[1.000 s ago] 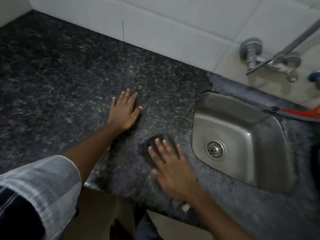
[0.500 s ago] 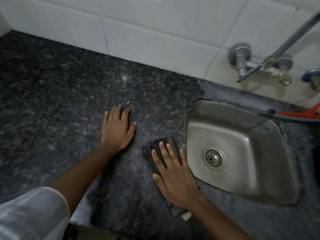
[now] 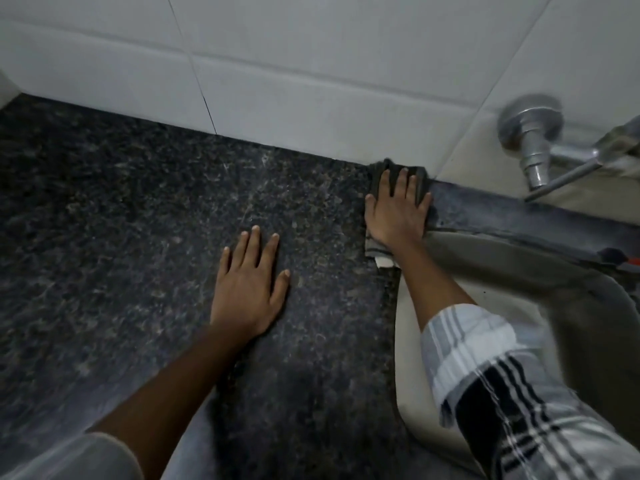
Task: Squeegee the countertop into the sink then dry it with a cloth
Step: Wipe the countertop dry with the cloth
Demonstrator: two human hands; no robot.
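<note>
My right hand (image 3: pixel 396 209) lies flat, fingers spread, pressing a dark grey cloth (image 3: pixel 388 174) onto the speckled dark granite countertop (image 3: pixel 138 220) at the back, where the counter meets the white tiled wall. The cloth's far edge touches the wall, and a pale corner sticks out under my wrist. The steel sink (image 3: pixel 581 306) lies right of my right forearm, partly hidden by my striped sleeve. My left hand (image 3: pixel 247 289) rests palm down on the counter, holding nothing. A red sliver of the squeegee (image 3: pixel 632 260) shows at the right edge.
A chrome tap (image 3: pixel 533 147) juts from the wall above the sink's back ledge (image 3: pixel 519 216). The white tiled wall (image 3: pixel 277 81) bounds the counter at the back. Granite stretches away to the left.
My right hand has slid the cloth from the front of the counter beside the sink to the back wall. The left hand stays flat on the counter. The camera has moved closer.
</note>
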